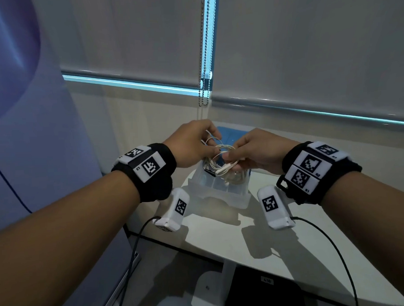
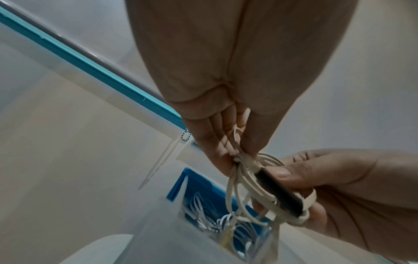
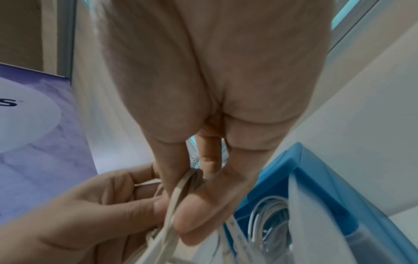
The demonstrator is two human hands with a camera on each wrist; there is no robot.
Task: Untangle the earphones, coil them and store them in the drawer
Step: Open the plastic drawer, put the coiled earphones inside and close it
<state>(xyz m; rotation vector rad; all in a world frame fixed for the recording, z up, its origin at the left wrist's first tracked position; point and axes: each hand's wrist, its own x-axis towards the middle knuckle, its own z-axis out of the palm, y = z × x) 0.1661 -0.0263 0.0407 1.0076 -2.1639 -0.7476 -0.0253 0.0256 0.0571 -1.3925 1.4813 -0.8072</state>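
Note:
A white earphone cable (image 1: 217, 152), wound into loose loops, hangs between both hands above an open translucent drawer (image 1: 241, 198). My left hand (image 1: 208, 144) pinches the top of the loops (image 2: 243, 185) between thumb and fingertips (image 2: 222, 160). My right hand (image 1: 231, 159) grips the bundle's right side, its thumb (image 2: 280, 174) pressing on a small black piece (image 2: 279, 193) on the cable. In the right wrist view the right thumb (image 3: 196, 212) and fingers squeeze the strands (image 3: 175, 200), with the left hand (image 3: 90, 214) just beside them.
The drawer sticks out of a blue organiser (image 1: 230, 134) on a white table (image 1: 223, 239) and holds other white cables (image 3: 269, 216). Roller blinds and a bead chain (image 1: 203, 83) hang behind. A purple panel (image 1: 28, 114) stands on the left.

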